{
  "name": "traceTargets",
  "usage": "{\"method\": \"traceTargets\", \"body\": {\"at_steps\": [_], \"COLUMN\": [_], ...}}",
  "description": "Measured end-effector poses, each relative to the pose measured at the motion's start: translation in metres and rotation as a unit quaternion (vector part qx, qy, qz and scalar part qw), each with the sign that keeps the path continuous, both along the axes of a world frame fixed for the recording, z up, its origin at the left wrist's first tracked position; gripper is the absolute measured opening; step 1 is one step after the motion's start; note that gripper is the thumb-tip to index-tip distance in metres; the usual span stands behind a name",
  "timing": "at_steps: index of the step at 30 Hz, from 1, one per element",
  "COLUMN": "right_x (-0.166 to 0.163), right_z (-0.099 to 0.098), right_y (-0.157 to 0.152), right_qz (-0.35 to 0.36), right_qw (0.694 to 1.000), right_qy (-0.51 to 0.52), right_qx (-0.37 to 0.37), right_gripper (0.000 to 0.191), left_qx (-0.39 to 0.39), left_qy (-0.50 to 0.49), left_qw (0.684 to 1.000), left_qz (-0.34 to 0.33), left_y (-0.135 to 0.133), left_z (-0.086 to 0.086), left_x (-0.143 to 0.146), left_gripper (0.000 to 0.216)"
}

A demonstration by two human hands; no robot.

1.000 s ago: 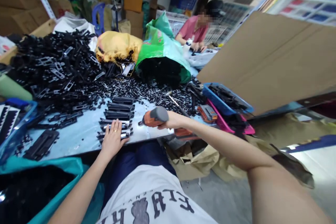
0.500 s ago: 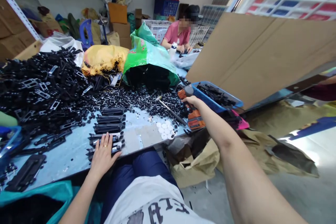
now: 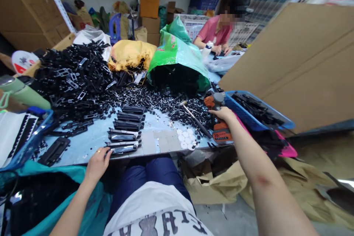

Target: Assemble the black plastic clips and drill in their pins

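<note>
My right hand (image 3: 225, 114) is wrapped round the grip of an orange and grey cordless drill (image 3: 221, 132) that lies at the table's right. My left hand (image 3: 96, 162) is at the front edge, its thumb and fingers closed at the left end of the nearest long black plastic part (image 3: 124, 149). Behind that part, several similar black parts (image 3: 128, 125) lie in a row. A hammer (image 3: 197, 121) rests left of the drill, its head on a heap of small black pieces and screws (image 3: 155, 99). White discs (image 3: 185, 138) lie near the front edge.
A blue basket (image 3: 287, 124) of black parts stands right of the drill, by a cardboard sheet (image 3: 298, 62). A green bag (image 3: 166, 55) and a large heap of black parts (image 3: 74, 77) fill the back. A teal bag (image 3: 91, 206) hangs at front left. Another person (image 3: 214, 31) sits beyond.
My left hand has slid from on top of the front black parts to their left end, and its fingers have closed. The view has turned left; my right hand still holds the drill.
</note>
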State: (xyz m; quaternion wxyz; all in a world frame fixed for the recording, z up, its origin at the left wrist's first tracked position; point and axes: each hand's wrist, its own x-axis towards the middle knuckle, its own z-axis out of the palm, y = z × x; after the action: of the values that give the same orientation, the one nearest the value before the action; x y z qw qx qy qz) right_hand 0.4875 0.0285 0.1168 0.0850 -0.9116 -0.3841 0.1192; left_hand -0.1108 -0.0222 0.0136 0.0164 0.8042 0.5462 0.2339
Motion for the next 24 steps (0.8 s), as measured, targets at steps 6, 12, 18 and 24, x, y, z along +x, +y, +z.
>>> {"method": "traceTargets", "body": {"at_steps": [6, 12, 18, 24], "right_x": [-0.017, -0.078, -0.261, -0.358], "right_z": [0.004, 0.026, -0.010, -0.041], "right_y": [-0.012, -0.013, 0.062, 0.138], "right_qz": [-0.016, 0.018, 0.510, 0.586], "right_qw": [1.000, 0.950, 0.839, 0.807], "right_qy": [0.015, -0.249, -0.084, -0.056], "right_qx": [-0.010, 0.185, 0.170, 0.040], "right_gripper": [0.042, 0.061, 0.034, 0.040], "left_qx": [-0.010, -0.018, -0.008, -0.042], "left_qy": [-0.061, -0.077, -0.099, -0.288], "left_qw": [0.998, 0.997, 0.992, 0.947], "left_qz": [0.004, 0.027, 0.082, 0.135], "left_y": [0.007, 0.003, 0.001, -0.040], "left_z": [-0.003, -0.010, -0.007, 0.013], "left_x": [0.002, 0.004, 0.008, 0.028], "left_gripper": [0.038, 0.036, 0.036, 0.032]}}
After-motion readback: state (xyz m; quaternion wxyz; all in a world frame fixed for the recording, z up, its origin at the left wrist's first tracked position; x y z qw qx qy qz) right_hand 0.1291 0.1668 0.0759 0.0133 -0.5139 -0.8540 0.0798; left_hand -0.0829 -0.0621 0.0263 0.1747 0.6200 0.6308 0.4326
